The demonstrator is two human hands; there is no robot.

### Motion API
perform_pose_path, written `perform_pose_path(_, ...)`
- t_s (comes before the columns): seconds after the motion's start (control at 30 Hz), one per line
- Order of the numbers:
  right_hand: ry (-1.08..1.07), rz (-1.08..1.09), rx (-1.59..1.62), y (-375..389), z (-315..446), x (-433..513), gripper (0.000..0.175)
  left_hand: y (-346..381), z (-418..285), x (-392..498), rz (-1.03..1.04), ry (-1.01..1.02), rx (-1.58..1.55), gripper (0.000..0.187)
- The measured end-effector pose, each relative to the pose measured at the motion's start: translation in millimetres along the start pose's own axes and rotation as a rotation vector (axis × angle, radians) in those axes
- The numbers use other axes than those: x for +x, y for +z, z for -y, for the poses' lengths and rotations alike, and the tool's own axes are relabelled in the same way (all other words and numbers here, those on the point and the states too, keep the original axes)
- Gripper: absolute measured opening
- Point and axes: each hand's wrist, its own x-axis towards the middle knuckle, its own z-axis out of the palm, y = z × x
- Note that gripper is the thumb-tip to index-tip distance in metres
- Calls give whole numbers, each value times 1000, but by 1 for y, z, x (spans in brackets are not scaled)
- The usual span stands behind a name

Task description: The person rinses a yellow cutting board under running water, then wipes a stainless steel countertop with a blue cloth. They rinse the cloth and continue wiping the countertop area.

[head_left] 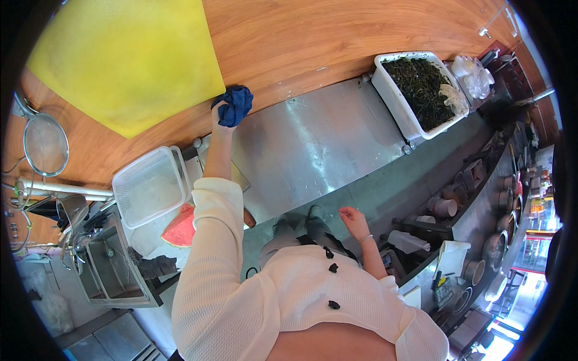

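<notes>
My left hand [222,118] reaches up from the counter at the left and grips a crumpled dark blue cloth [238,106]. The cloth is at the lower right corner of a large yellow sheet [131,58] on the wood-grain panel [289,40]. Below it lies a stainless steel table [307,144], with a knife handle [249,218] at its near left edge. My right hand [354,221] hangs over the floor at my right side, fingers loosely bent, holding nothing.
White basket [151,187], cut watermelon [180,225] and a sink [113,261] are on the left. A hanging strainer [46,144] is farther left. A white tub [393,97] of dark green strands stands at the right end. A counter [478,216] with pots runs behind at right.
</notes>
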Motion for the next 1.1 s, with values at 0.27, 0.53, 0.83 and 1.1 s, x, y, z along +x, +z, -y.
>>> perform_pose_path(0.27, 2, 0, -19, 0, -3, 1, 19, 4, 1, 1, -51, 1, 9, 42)
perform_pose_path(0.53, 1, 34, -39, 1, 2, 2, 19, -1, 1, -2, -158, 20, -3, 47)
perform_pose_path(0.83, 10, 40, -48, -2, 8, 4, 19, 5, 0, 0, -165, -7, 138, 41)
perform_pose_path(1.1, -4, 47, -58, 0, 4, 8, 18, 11, -1, 1, -181, -15, 121, 30)
